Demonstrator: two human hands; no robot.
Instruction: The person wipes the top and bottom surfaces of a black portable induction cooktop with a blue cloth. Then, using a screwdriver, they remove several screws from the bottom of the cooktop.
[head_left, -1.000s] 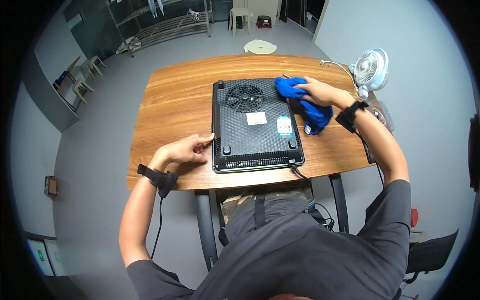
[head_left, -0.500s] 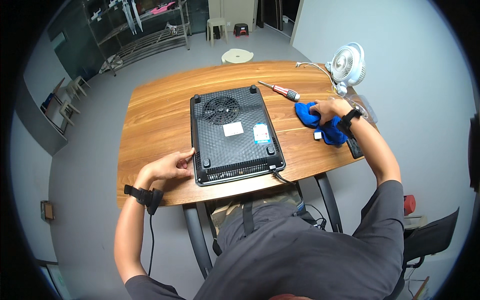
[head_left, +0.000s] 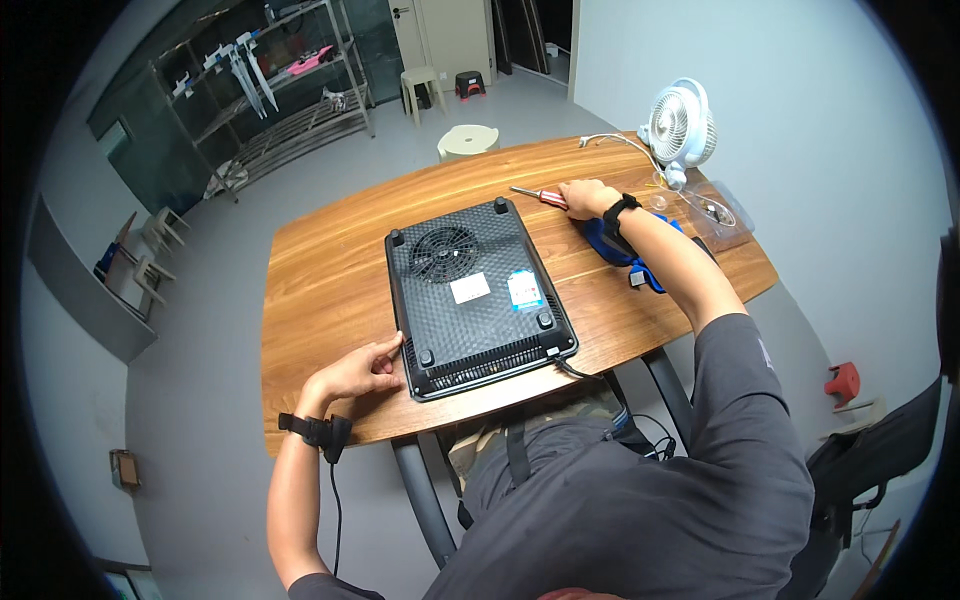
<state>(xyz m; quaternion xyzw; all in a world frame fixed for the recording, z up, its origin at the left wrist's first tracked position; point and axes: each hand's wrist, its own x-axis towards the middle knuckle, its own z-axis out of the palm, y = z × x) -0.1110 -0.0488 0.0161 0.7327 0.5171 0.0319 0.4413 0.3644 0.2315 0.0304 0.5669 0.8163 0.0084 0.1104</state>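
Note:
An induction cooker point(head_left: 465, 310) lies upside down on the wooden table, its black underside showing a round fan grille, several rubber feet and two labels. My left hand point(head_left: 355, 375) rests at its near left edge, fingers apart, fingertips touching the side of the casing. Beyond the cooker's far right corner, my right hand point(head_left: 588, 198) is closed round the handle of a screwdriver point(head_left: 548, 196). The metal shaft points left, and my fingers hide most of the patterned handle. Beneath my right forearm lies a crumpled blue cloth point(head_left: 605, 245) with a white tag, partly covered by the arm.
A white fan point(head_left: 682, 125) with a cable stands at the table's far right corner. Beside it is a clear plastic tray point(head_left: 725, 212) with small items. The cooker's black cord point(head_left: 578, 372) runs off the front edge. A round stool point(head_left: 468, 140) stands behind the table.
My right hand has left the blue cloth, moved away and to the left, and taken hold of the screwdriver's handle. My left hand stays at the cooker's edge; the whole view has shifted slightly.

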